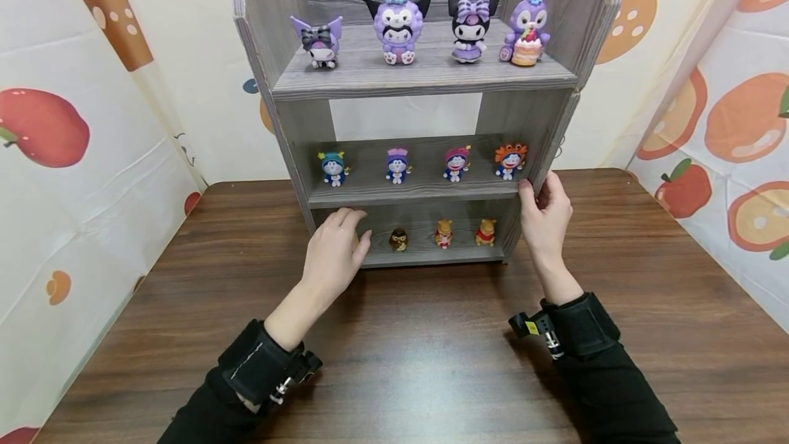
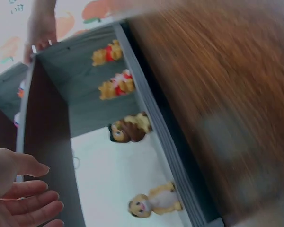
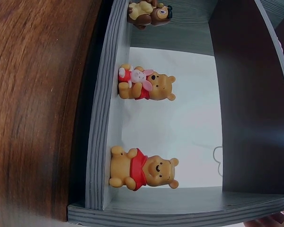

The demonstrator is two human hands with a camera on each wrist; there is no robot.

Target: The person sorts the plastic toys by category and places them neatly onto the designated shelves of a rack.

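Observation:
A grey wood-grain display shelf [image 1: 425, 91] stands upright on the table. My right hand [image 1: 545, 218] grips its right side panel, thumb at the front edge and fingers around the outside. My left hand [image 1: 335, 245] is in front of the lower left part, fingers loosely extended and holding nothing; in the left wrist view they are near the middle board's edge. On the bottom level stand an owl figurine [image 1: 398, 239], a bear figurine hugging a pink piglet [image 3: 146, 82] and a red-shirted bear figurine [image 3: 144, 169]. A tan figurine [image 2: 156, 201] there is hidden behind my left hand in the head view.
Several blue figurines with coloured hats, one a blue figurine with an orange crab-like hat [image 1: 510, 160], line the middle level. Several purple figurines, including a tall-eared rabbit figurine [image 1: 531, 19], stand on top. Fruit-printed cloth [image 1: 80, 238] surrounds the brown wooden table [image 1: 425, 334].

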